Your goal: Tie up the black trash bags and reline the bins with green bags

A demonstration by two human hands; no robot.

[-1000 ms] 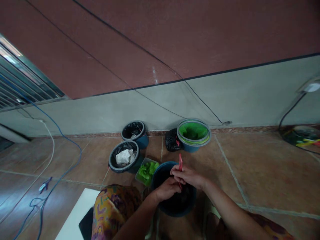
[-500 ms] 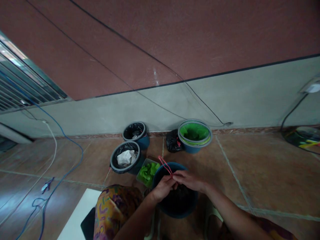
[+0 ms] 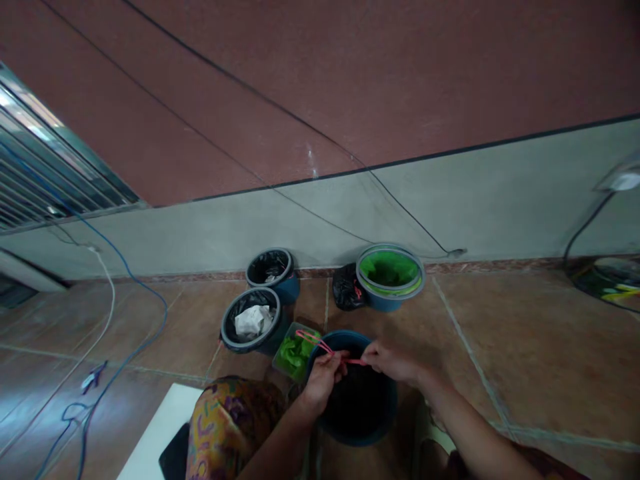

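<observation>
- Left hand (image 3: 321,377) has its grip closed on a red band (image 3: 327,349), pinching it over the near-left rim of the blue bucket (image 3: 356,427).
- Right hand (image 3: 393,360) grips the same band's right end, fingers pinched shut; the band is stretched between both hands, a loop trailing off to the far left.
- The bucket stands on the tiled floor (image 3: 500,347), its inside dark.
- Just left of it lies a clear tray of green leaves (image 3: 294,350).
- Farther left, a black-lined bin with crumpled white paper (image 3: 253,322); behind that, another black-lined bin (image 3: 273,268) by the wall.
- Far right of these, a green-lined bucket (image 3: 390,272) with a knotted black bag (image 3: 346,287) beside it.
</observation>
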